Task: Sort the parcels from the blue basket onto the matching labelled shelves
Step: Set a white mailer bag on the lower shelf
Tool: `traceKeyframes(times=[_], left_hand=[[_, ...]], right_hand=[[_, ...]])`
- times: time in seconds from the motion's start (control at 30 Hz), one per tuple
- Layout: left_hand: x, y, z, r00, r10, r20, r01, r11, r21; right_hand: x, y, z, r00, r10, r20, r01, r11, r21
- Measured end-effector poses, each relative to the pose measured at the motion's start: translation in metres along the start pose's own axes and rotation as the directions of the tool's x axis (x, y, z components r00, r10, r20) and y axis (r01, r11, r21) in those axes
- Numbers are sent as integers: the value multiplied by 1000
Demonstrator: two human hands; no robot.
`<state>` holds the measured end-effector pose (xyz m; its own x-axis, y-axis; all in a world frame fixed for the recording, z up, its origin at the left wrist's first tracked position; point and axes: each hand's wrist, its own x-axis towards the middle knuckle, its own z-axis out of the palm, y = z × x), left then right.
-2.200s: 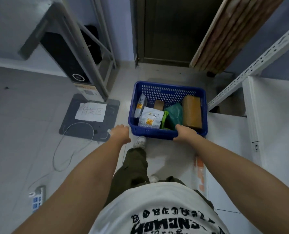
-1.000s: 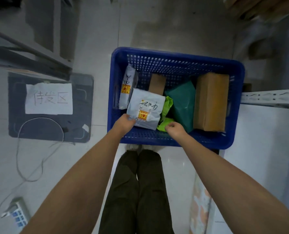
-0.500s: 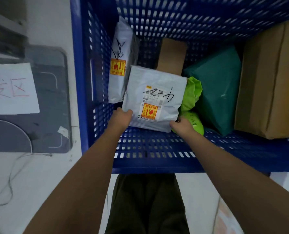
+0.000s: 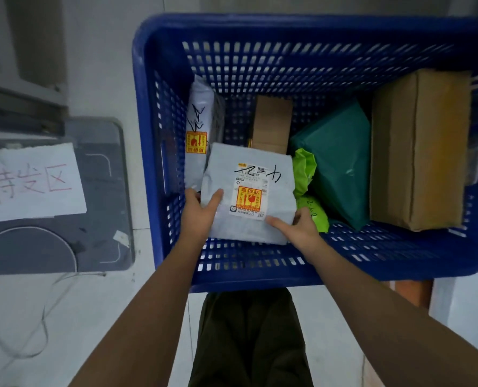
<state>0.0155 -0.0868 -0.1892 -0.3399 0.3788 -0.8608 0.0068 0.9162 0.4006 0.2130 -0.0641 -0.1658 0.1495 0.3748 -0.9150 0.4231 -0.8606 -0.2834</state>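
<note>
The blue basket (image 4: pixel 159 152) stands on the floor in front of me with several parcels inside. Both hands grip a white parcel (image 4: pixel 249 169) with an orange fragile sticker and black handwriting. My left hand (image 4: pixel 200 212) holds its left edge, thumb on top. My right hand (image 4: pixel 298 226) holds its lower right corner. Behind it stand another white parcel (image 4: pixel 200 129) upright against the left wall and a small brown box (image 4: pixel 272 124). To the right lie a light green bag (image 4: pixel 306 174), a dark green bag (image 4: pixel 341 160) and a large brown box (image 4: pixel 419 146).
A grey mat (image 4: pixel 98 219) with a white paper sign (image 4: pixel 31 182) in handwritten characters lies on the floor left of the basket. A thin cable (image 4: pixel 17 331) loops over the tiles. Metal shelf legs (image 4: pixel 23 101) stand at the upper left. My trouser legs (image 4: pixel 249 339) are below.
The hands went from the basket's rim into the basket and closed on the white parcel. Since half a second ago both thumbs have come over its top face and the view has pulled back.
</note>
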Motion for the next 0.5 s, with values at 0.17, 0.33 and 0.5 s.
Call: traceKeyframes(times=[0.17,0.33,0.5], left_hand=[[-22,33,-14,993,-107,-45,103,991,-83],[-60,45,-34,930,-353,99,367,895,-254],[-122,41,-28,953,-275,130,298,757,-582]], right_hand=[[-32,-15,-9,999,14,-36,-10,994,109],[-66,-21,-25,985,171,13,-148,809,569],[-93,-21,-33,991,16,134,-121,537,835]])
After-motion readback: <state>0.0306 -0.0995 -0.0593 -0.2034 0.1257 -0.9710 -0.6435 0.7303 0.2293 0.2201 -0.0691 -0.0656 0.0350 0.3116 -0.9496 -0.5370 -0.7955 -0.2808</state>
